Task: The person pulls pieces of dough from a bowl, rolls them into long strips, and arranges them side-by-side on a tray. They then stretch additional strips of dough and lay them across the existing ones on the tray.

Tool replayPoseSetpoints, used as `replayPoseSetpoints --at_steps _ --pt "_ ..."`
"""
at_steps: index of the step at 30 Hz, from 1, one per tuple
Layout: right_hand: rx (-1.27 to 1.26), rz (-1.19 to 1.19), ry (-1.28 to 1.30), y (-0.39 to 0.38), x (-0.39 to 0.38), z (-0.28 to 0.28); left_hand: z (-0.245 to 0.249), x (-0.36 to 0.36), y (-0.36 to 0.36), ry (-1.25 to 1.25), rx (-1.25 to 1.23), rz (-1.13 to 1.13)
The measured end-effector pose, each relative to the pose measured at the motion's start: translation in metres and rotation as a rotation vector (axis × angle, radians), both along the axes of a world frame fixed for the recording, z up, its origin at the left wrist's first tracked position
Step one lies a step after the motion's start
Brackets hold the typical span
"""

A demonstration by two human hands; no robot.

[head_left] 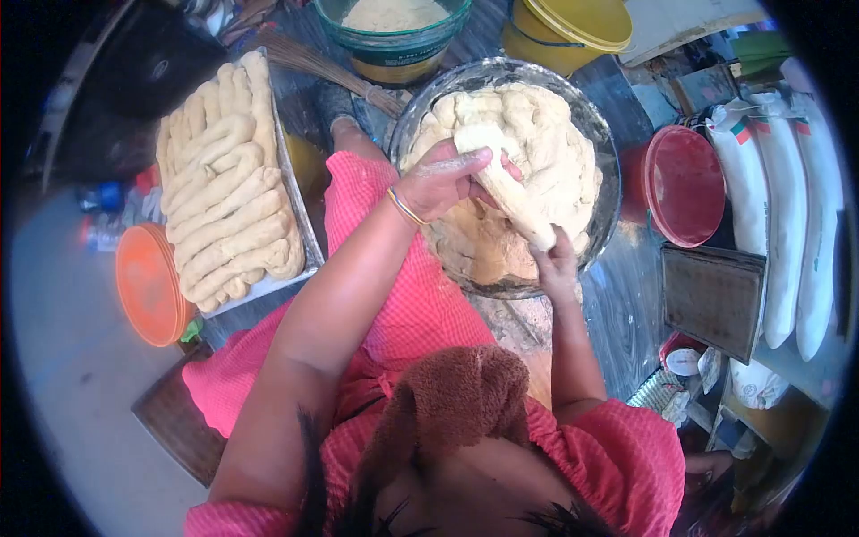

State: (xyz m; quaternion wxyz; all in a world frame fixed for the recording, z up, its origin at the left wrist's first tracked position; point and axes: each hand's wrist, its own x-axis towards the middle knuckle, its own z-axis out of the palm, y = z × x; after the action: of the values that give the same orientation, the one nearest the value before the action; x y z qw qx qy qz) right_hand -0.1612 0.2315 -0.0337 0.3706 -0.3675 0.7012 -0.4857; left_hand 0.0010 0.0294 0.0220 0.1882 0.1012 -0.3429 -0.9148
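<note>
A long roll of pale dough point(506, 185) is stretched between my two hands, slanting down to the right. My left hand point(447, 179) grips its upper part, thumb on top and fingers curled beneath. Around its lower end my right hand point(558, 267) is closed. Directly below is a large dark basin point(612, 170), heaped with lumps of dough point(528, 112) and showing a browner, floury patch near my side. To the left, a tray point(309, 237) carries several long dough strips point(237, 197) laid close together, some folded over.
Beyond the basin stand a green tub point(394, 55) of flour-like powder and a lidded yellow bucket point(573, 36). A twig broom point(331, 67) lies near the tub. On the right are a red bucket point(684, 186), dark flat trays point(713, 300) and long white sacks point(778, 206). Orange lids point(152, 285) sit left.
</note>
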Motion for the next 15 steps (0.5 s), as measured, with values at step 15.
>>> replayPoseSetpoints --at_steps 15 --pt "0.204 0.057 0.703 -0.048 -0.016 -0.108 -0.006 -0.016 -0.022 -0.047 -0.09 0.244"
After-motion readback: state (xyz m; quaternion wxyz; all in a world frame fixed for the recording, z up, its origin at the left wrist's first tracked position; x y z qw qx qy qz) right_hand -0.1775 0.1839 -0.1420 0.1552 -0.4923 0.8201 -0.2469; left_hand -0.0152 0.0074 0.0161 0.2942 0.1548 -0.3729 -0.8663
